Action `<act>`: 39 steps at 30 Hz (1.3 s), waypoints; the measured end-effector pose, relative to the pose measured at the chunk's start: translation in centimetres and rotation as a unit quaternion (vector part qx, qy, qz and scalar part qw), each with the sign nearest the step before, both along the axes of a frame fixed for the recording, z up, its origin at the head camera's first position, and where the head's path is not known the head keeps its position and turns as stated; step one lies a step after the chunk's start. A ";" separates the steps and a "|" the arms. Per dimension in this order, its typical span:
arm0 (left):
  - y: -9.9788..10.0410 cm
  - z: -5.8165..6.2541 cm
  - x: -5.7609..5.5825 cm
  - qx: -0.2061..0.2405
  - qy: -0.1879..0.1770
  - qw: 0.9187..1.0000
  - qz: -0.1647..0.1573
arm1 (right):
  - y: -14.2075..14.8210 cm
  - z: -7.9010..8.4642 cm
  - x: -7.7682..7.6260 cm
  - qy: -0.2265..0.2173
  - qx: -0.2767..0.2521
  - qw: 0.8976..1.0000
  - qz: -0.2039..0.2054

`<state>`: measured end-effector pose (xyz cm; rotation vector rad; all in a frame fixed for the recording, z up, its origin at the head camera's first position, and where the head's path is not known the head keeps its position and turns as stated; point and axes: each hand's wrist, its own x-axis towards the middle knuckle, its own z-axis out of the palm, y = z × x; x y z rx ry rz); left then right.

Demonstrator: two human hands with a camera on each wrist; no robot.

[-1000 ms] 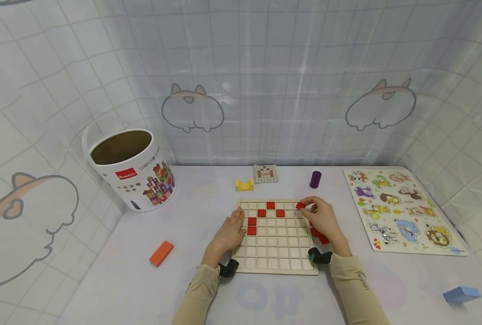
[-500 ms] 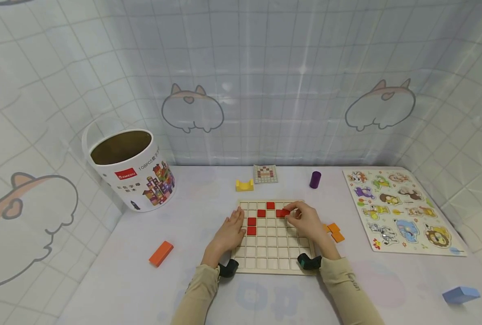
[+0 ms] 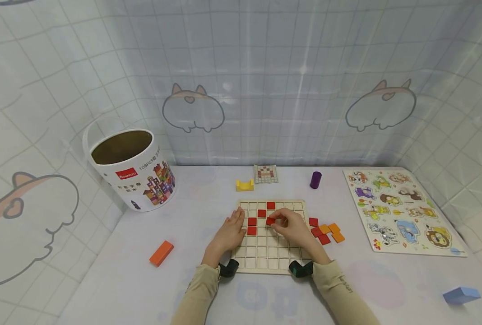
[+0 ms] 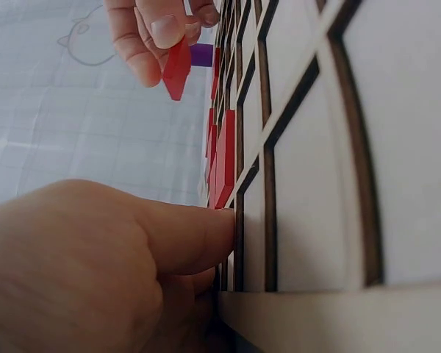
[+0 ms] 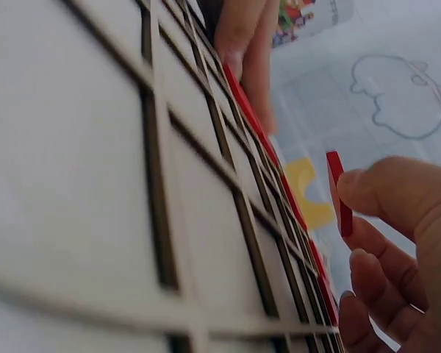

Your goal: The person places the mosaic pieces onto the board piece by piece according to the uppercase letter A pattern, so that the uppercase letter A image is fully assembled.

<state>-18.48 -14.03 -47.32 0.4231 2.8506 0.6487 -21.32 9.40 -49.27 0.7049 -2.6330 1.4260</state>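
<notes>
Pale curtains (image 3: 281, 49) with a grid pattern stand round a white table (image 3: 123, 280), where a wooden board (image 3: 261, 252) lies before the person. Pinched narrowly between the thumb and fingers of the right hand (image 3: 294, 228) is a red tile (image 3: 270, 221), at the very tips, on the hand's left side. It looks square, so no long axis stands out. Both wrist views show it tilted and apart from the board, not seated in a cell; the head view puts it over the grid, to the right of the two placed tiles (image 3: 252, 225) near the left edge. Which cell lies beneath it, I cannot tell. Farther from the tile, the left hand (image 3: 228, 232) rests along the board's left edge, fingers straight, with no tile in its grasp. Loose tiles (image 3: 324, 239), red and orange, lie just beside the board's right edge, past the right hand.
</notes>
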 end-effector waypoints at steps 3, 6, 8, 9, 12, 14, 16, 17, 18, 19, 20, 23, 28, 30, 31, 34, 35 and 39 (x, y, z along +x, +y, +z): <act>0.0 0.0 0.0 -0.002 -0.001 1.000 0.001 | -0.6 0.1 0.4 -0.008 -0.004 1.000 0.010; 0.0 0.0 0.0 -0.005 0.001 1.000 0.002 | -1.3 0.1 0.8 -0.010 -0.003 1.000 0.029; 0.0 0.0 0.0 -0.004 0.001 1.000 0.004 | -1.9 -0.1 1.0 -0.007 -0.003 0.999 0.049; 0.0 0.0 0.0 -0.003 0.003 1.000 0.004 | -2.2 -0.2 1.2 -0.004 -0.003 0.998 0.059; 0.1 0.1 0.0 0.000 0.004 1.000 0.006 | -3.1 -0.5 1.7 -0.001 -0.003 0.997 0.082; 0.1 0.2 0.0 0.001 0.005 1.000 0.005 | -3.6 -0.5 2.1 0.001 0.001 0.996 0.087; 0.1 0.2 0.0 -0.001 0.006 1.000 0.004 | -4.0 -0.7 2.4 0.008 0.006 0.996 0.091; 0.1 0.2 0.0 -0.002 0.006 1.000 0.003 | -4.1 -0.7 2.5 0.012 0.010 0.996 0.092; 0.1 0.1 0.0 -0.002 0.006 1.000 0.003 | -4.2 -0.7 2.6 0.013 0.013 0.996 0.093; 0.1 0.1 0.1 -0.002 0.007 1.000 0.002 | -4.3 -0.8 2.7 0.016 0.014 0.995 0.096; 0.1 0.1 0.0 -0.002 0.007 1.000 0.002 | -4.4 -0.9 2.7 0.016 0.016 0.995 0.099; 0.0 0.1 0.0 0.001 0.006 1.000 0.003 | -4.5 -1.0 2.7 0.011 0.027 0.995 0.098; 0.0 0.1 0.0 0.004 0.003 1.000 0.003 | -4.6 -0.9 2.7 0.012 0.039 0.995 0.096; -0.1 0.1 0.0 0.004 0.004 1.000 0.003 | -4.6 -0.9 2.7 0.013 0.040 0.994 0.098; -0.1 0.1 0.0 0.004 0.004 1.000 0.003 | -4.6 -0.8 2.7 0.014 0.039 0.994 0.100; -0.1 0.1 0.0 0.005 0.007 1.000 0.002 | -4.6 -0.7 2.7 0.015 0.039 0.994 0.103; -0.1 0.1 0.0 0.006 0.008 1.000 0.002 | -4.5 -0.6 2.6 0.014 0.038 0.994 0.104; -0.1 0.0 0.0 0.004 0.007 1.000 0.001 | -4.1 -0.3 2.4 0.002 0.035 0.995 0.097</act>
